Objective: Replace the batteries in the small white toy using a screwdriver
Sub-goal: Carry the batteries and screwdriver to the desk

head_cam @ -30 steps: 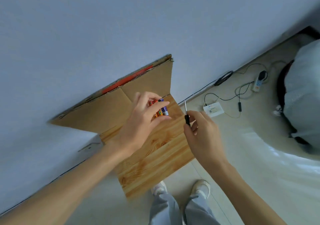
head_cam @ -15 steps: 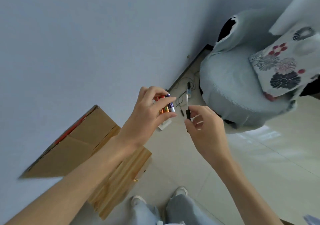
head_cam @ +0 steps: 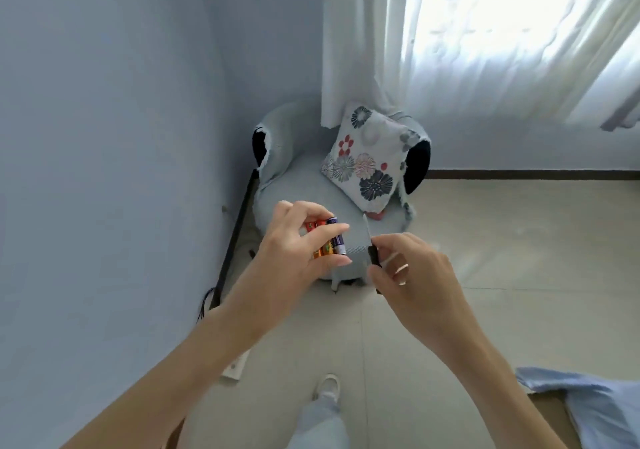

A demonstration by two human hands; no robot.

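View from the head camera, looking down at both hands held in front of the body. The left hand (head_cam: pixel 291 254) is gripping a small bundle of batteries (head_cam: pixel 327 240), orange and purple, with the fingers curled over the top and the thumb pressing from below; the batteries are lying side by side and tilted, held in the air above the floor (head_cam: pixel 485 240). The right hand (head_cam: pixel 412 268) is pinching a small screwdriver (head_cam: pixel 372 256) by its black handle between thumb and forefinger, the other fingers curling loosely toward the palm. The thin metal shaft is pointing up and away from the person, just beside the batteries but not touching them. Beyond the hands, a pale grey armchair (head_cam: pixel 294 178) is standing in the corner against the blue wall (head_cam: pixel 104 137), and a flower-patterned cushion (head_cam: pixel 367 161) is leaning on its backrest. A white curtain (head_cam: pixel 363 50) is hanging behind the chair. A white shoe (head_cam: pixel 327 384) is showing below, and a blue cloth (head_cam: pixel 595 407) is lying at lower right.
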